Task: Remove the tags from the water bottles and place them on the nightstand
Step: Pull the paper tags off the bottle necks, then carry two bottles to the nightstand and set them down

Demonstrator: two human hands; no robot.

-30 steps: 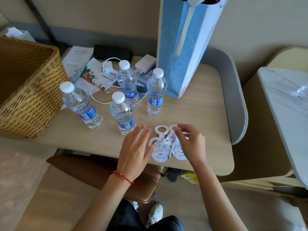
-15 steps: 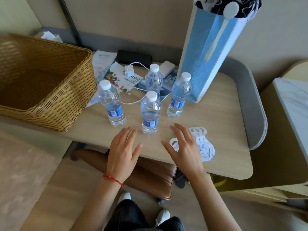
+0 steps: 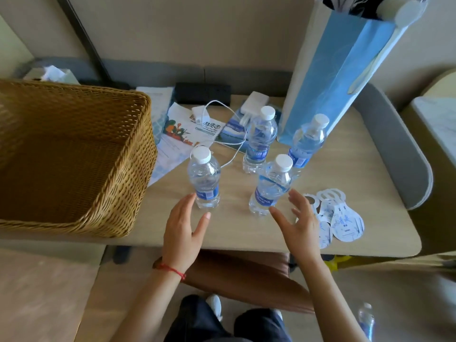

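Observation:
Several clear water bottles with white caps and blue labels stand on the light wooden nightstand [image 3: 246, 233]. The front left bottle [image 3: 204, 178] is just beyond my left hand [image 3: 182, 230], whose fingers are spread and relaxed near its base. The front right bottle [image 3: 271, 186] stands between my hands, left of my right hand [image 3: 299, 223], which is open with spread fingers and holds nothing. Two more bottles [image 3: 261, 137] [image 3: 308, 141] stand behind. A pile of white paper tags [image 3: 338, 218] lies flat on the nightstand, right of my right hand.
A large wicker basket [image 3: 74, 154] fills the left side. A tall blue gift bag [image 3: 340, 62] stands at the back right. Leaflets [image 3: 182, 129], a white charger [image 3: 254, 104] with cable and a black object [image 3: 202, 92] lie behind the bottles. A brown stool [image 3: 241, 272] sits below the front edge.
My right hand left the pile of tags and both hands moved left toward the front bottles, fingers spreading. The camera view shifted left and closer.

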